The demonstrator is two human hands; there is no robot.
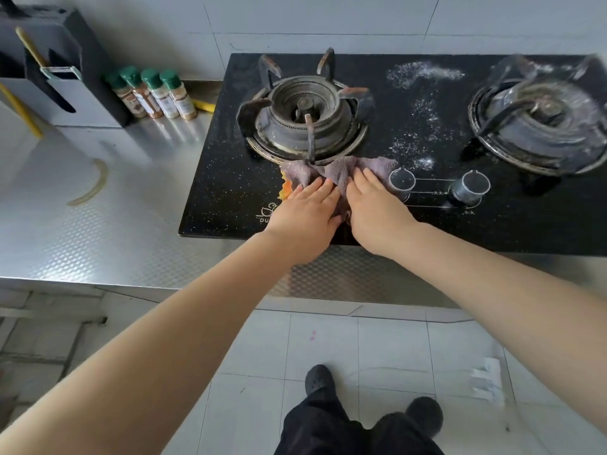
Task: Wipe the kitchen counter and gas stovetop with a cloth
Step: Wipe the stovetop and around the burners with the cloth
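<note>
A greyish-purple cloth [341, 170] with an orange patch lies on the black glass stovetop [223, 185], just in front of the left burner [305, 116]. My left hand [307, 215] and my right hand [374, 208] both press flat on the cloth, side by side, fingers pointing toward the burner. White powder [422, 73] is scattered over the glass between the left burner and the right burner [542, 116]. The embossed steel counter [98, 231] runs to the left of the stove and along its front.
Two knobs [402, 183] [469, 190] sit right of the cloth. Several green-capped spice jars [154, 93] and a knife block [62, 67] stand at the back left. A pale curved strip [92, 185] lies on the counter. My feet show on the tiled floor below.
</note>
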